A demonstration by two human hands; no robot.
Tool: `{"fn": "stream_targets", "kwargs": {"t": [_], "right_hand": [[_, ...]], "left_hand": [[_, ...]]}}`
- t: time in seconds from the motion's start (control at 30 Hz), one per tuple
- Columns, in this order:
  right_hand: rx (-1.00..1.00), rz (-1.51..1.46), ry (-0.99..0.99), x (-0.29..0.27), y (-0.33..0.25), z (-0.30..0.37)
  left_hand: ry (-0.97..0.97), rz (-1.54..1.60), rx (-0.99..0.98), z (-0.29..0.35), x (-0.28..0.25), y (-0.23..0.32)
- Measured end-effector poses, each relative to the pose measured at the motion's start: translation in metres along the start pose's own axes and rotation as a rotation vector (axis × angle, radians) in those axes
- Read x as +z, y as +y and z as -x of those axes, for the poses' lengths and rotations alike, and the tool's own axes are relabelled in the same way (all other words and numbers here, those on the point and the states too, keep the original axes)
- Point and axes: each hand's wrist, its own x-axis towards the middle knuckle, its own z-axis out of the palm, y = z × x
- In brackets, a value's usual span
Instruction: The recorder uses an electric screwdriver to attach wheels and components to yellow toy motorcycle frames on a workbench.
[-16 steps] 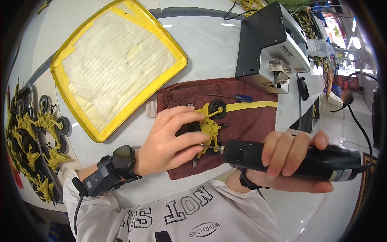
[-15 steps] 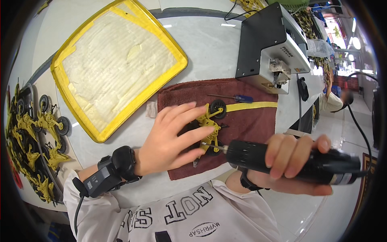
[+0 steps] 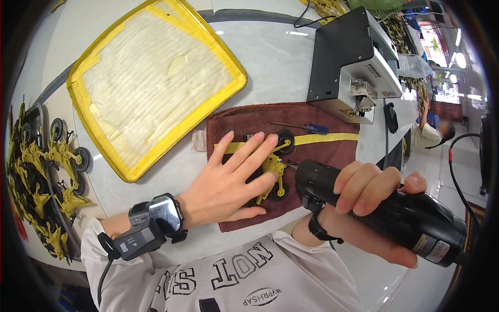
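A small yellow toy bike point(image 3: 271, 166) with black wheels lies on a dark red towel point(image 3: 322, 156). Over its left part spreads my left hand point(image 3: 228, 179), fingers stretched apart and resting on or just above it; some of the toy is hidden underneath. My right hand point(image 3: 374, 203) wraps round a black electric screwdriver point(image 3: 410, 213). Its thin bit points left and reaches the right side of the toy's yellow frame, between the two wheels; whether it sits on a screw is too small to tell.
A hand screwdriver with a blue handle point(image 3: 316, 129) and a yellow strip point(image 3: 327, 138) lie on the towel. Behind right stands a black and grey machine point(image 3: 343, 67). A yellow-rimmed tray point(image 3: 156, 88) is far left. More toys crowd a dark tray point(image 3: 44, 171). A person point(image 3: 431, 132) is at far right.
The electric screwdriver has swung so its bit moved from the toy's near wheel up to the middle of its frame. The toy has turned slightly, and my left hand has shifted a little.
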Motion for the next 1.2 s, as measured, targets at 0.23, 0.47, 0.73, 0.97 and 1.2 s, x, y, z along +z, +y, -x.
{"fn": "stream_targets", "kwargs": {"t": [0.23, 0.47, 0.73, 0.97, 1.2], "right_hand": [[0.028, -0.051, -0.029, 0.003, 0.013, 0.001], [0.063, 0.019, -0.096, 0.004, 0.021, 0.000], [0.000, 0.066, -0.089, -0.006, 0.017, -0.009], [-0.253, 0.585, 0.731, -0.101, -0.023, -0.077], [0.130, 0.435, 0.578, -0.083, -0.009, -0.057]], "left_hand": [[-0.023, -0.017, -0.005, -0.001, 0.007, -0.001], [-0.036, -0.030, 0.014, -0.005, 0.003, 0.001], [-0.044, -0.103, -0.041, 0.004, 0.011, -0.010], [-0.076, -0.113, -0.029, -0.008, 0.009, 0.000], [-0.091, -0.121, -0.064, -0.003, 0.007, 0.000]]}}
